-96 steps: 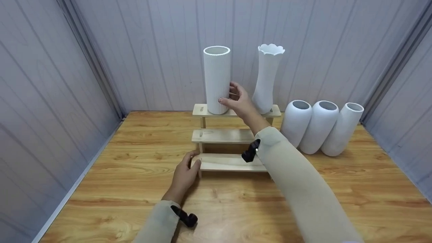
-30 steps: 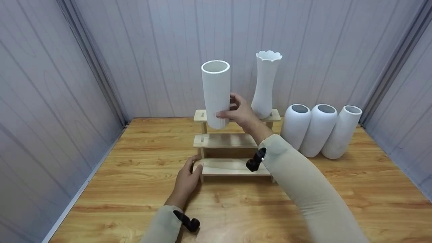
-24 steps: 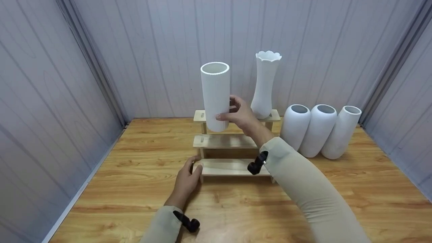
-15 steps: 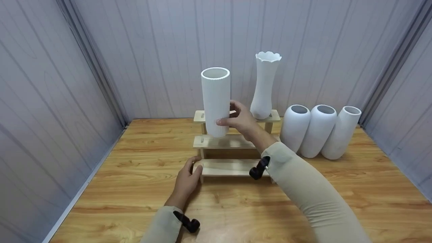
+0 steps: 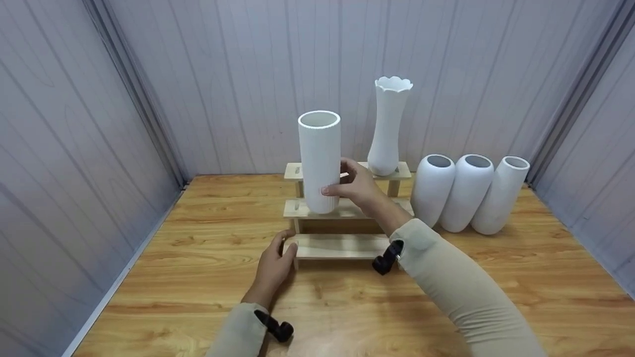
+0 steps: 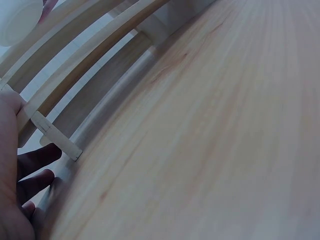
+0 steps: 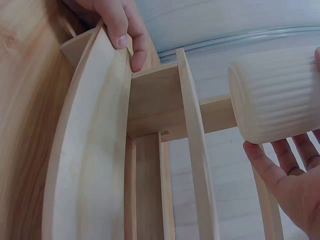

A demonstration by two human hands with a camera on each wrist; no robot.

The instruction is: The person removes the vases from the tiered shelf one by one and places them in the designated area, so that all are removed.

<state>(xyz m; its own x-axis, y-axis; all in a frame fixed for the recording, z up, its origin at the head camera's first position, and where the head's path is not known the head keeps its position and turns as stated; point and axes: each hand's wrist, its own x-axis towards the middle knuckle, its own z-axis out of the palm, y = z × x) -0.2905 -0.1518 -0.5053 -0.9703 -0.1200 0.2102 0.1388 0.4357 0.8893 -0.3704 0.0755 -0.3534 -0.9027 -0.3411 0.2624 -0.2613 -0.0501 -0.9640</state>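
Observation:
A white ribbed cylinder vase is upright in my right hand, thumb on its front and fingers round the right side. In the right wrist view a gap shows between the vase base and the middle shelf of the three-step wooden stand. At the lowest shelf's left end, my left hand grips the stand, its thumb at the front corner and fingers behind. The left wrist view shows those fingers beside the stand's leg. A wavy-rimmed white vase stands on the top shelf's right side.
To the stand's right, three white vases stand close together on the wooden table. Panelled walls enclose the back and both sides.
My right hand has lifted the ribbed vase off the top shelf's left side and brought it forward and down over the middle shelf. The left hand keeps its grip on the stand.

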